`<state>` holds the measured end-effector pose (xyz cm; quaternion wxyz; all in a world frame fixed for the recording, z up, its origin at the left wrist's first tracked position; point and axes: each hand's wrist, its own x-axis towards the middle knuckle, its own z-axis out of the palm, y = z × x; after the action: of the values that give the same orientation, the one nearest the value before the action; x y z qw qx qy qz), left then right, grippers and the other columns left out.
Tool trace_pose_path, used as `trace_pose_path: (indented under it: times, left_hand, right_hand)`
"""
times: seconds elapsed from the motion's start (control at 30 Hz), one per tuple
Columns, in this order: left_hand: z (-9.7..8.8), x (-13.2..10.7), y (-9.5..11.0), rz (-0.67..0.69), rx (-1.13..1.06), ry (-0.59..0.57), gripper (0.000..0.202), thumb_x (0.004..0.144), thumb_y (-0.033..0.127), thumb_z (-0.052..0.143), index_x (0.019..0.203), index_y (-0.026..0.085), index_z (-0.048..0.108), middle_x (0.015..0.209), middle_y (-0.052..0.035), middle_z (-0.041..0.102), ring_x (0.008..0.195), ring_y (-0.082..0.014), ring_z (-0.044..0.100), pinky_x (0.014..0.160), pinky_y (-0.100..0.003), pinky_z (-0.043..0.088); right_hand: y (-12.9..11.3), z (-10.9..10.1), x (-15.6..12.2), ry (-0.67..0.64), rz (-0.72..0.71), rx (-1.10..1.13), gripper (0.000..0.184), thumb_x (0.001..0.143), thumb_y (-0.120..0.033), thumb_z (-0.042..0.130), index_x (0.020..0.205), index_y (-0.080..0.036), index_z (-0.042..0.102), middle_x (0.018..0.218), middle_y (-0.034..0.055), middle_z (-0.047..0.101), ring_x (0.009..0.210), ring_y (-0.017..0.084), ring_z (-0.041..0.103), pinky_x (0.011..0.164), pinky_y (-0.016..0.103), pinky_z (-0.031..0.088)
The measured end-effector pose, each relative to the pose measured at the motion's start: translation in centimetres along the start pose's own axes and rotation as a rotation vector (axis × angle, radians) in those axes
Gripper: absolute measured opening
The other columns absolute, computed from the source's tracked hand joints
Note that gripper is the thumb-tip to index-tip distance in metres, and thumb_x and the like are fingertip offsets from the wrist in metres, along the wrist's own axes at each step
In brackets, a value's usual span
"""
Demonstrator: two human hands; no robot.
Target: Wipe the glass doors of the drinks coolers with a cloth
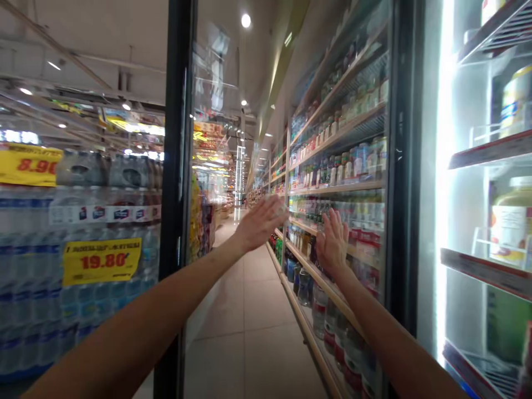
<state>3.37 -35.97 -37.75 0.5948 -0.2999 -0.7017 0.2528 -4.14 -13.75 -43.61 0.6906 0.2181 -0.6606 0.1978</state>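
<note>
Both my arms reach forward in front of a tall glass door with a black frame, which stands swung out from a lit drinks cooler. My left hand is near the middle of the pane, fingers stretched out and slightly blurred, holding nothing visible. To its right, my right hand is raised with the fingers up and extended, also without anything in it. Whether either palm touches the glass, I cannot tell. Shelves of bottles show in the pane behind my right hand; some of this may be reflection.
At right, the cooler's shelves hold a juice bottle and other drinks. Stacked water bottles with a yellow price sign stand at left, beyond the door's black edge. Tiled floor shows in the pane.
</note>
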Motion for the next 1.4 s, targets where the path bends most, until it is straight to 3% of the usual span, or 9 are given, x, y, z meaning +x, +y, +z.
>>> trace_pose_path:
  times: [0.07, 0.23, 0.47, 0.67, 0.83, 1.0, 1.17, 1.33, 1.4]
  left_hand:
    - [-0.5, -0.7, -0.6, -0.09, 0.04, 0.006, 0.04, 0.087, 0.017, 0.044, 0.126, 0.025, 0.046, 0.142, -0.0078, 0.038, 0.138, -0.023, 0.016, 0.11, -0.044, 0.025]
    - [-1.5, -2.4, -1.7, 0.231, -0.024, -0.105, 0.041, 0.088, 0.02, 0.043, 0.128, 0.028, 0.044, 0.142, -0.0028, 0.038, 0.137, -0.0176, 0.021, 0.112, -0.037, 0.023]
    - [-3.7, -2.7, -7.5, -0.496, 0.151, 0.102, 0.037, 0.089, 0.024, 0.042, 0.125, 0.022, 0.049, 0.142, -0.012, 0.035, 0.137, -0.0256, 0.02, 0.107, -0.047, 0.027]
    - [-4.1, -5.9, -7.0, -0.011, 0.067, -0.077, 0.04, 0.087, 0.018, 0.043, 0.125, 0.031, 0.048, 0.139, -0.0036, 0.041, 0.137, -0.0191, 0.021, 0.11, -0.041, 0.025]
    - [-4.4, -4.9, -8.4, -0.469, 0.177, 0.107, 0.037, 0.088, 0.022, 0.043, 0.125, 0.022, 0.049, 0.143, -0.011, 0.034, 0.137, -0.0252, 0.018, 0.106, -0.047, 0.029]
    - [-3.8, -4.8, -7.6, -0.058, 0.094, -0.03, 0.043, 0.085, 0.017, 0.047, 0.126, 0.031, 0.047, 0.142, -0.0025, 0.038, 0.137, -0.019, 0.021, 0.109, -0.039, 0.026]
    - [-3.5, -2.4, -8.1, -0.444, 0.161, 0.109, 0.038, 0.088, 0.023, 0.044, 0.126, 0.023, 0.048, 0.144, -0.0097, 0.034, 0.137, -0.0247, 0.018, 0.108, -0.047, 0.027]
    - [-2.7, 0.0, -5.9, 0.051, 0.047, -0.077, 0.039, 0.089, 0.021, 0.042, 0.126, 0.029, 0.047, 0.141, -0.0042, 0.039, 0.137, -0.0201, 0.022, 0.109, -0.04, 0.027]
    - [-2.3, 1.4, -5.4, 0.008, 0.025, -0.098, 0.039, 0.089, 0.022, 0.042, 0.127, 0.028, 0.046, 0.143, -0.0055, 0.036, 0.136, -0.0214, 0.023, 0.109, -0.042, 0.027]
  right_hand:
    - [-0.5, 0.2, 0.5, 0.008, -0.003, -0.005, 0.048, 0.09, -0.028, 0.032, 0.138, -0.018, 0.031, 0.141, 0.0139, 0.037, 0.135, 0.024, 0.026, 0.107, 0.049, 0.022]
    - [-1.7, 0.6, 1.2, -0.016, -0.068, -0.001, 0.049, 0.091, -0.027, 0.032, 0.139, -0.019, 0.029, 0.141, 0.0133, 0.038, 0.135, 0.023, 0.025, 0.107, 0.048, 0.022]
    - [-2.2, 1.1, 1.0, 0.024, -0.099, 0.005, 0.05, 0.091, -0.027, 0.033, 0.14, -0.02, 0.026, 0.139, 0.0135, 0.04, 0.134, 0.023, 0.028, 0.107, 0.048, 0.023]
    - [-3.3, 1.3, 1.4, 0.0, -0.14, 0.04, 0.053, 0.09, -0.026, 0.034, 0.142, -0.022, 0.022, 0.142, 0.0116, 0.037, 0.134, 0.023, 0.027, 0.106, 0.048, 0.024]
    - [-4.4, 1.4, 2.1, 0.014, -0.143, 0.071, 0.055, 0.09, -0.025, 0.033, 0.143, -0.023, 0.019, 0.143, 0.0116, 0.035, 0.135, 0.023, 0.025, 0.107, 0.048, 0.023]
    - [-4.8, 1.3, 2.4, 0.007, -0.16, 0.092, 0.056, 0.089, -0.023, 0.034, 0.143, -0.023, 0.019, 0.142, 0.0124, 0.035, 0.135, 0.023, 0.025, 0.106, 0.049, 0.023]
    - [-3.9, 1.2, 2.8, 0.023, -0.107, 0.088, 0.054, 0.089, -0.024, 0.035, 0.141, -0.023, 0.023, 0.142, 0.012, 0.036, 0.135, 0.022, 0.025, 0.107, 0.05, 0.022]
    - [-2.9, 1.0, 2.6, 0.0, -0.09, 0.055, 0.051, 0.089, -0.025, 0.034, 0.14, -0.022, 0.027, 0.141, 0.0125, 0.038, 0.135, 0.023, 0.026, 0.107, 0.05, 0.022]
    - [-2.5, 0.9, 2.3, -0.013, -0.085, 0.042, 0.05, 0.089, -0.025, 0.034, 0.139, -0.021, 0.029, 0.14, 0.0125, 0.038, 0.134, 0.023, 0.027, 0.107, 0.05, 0.023]
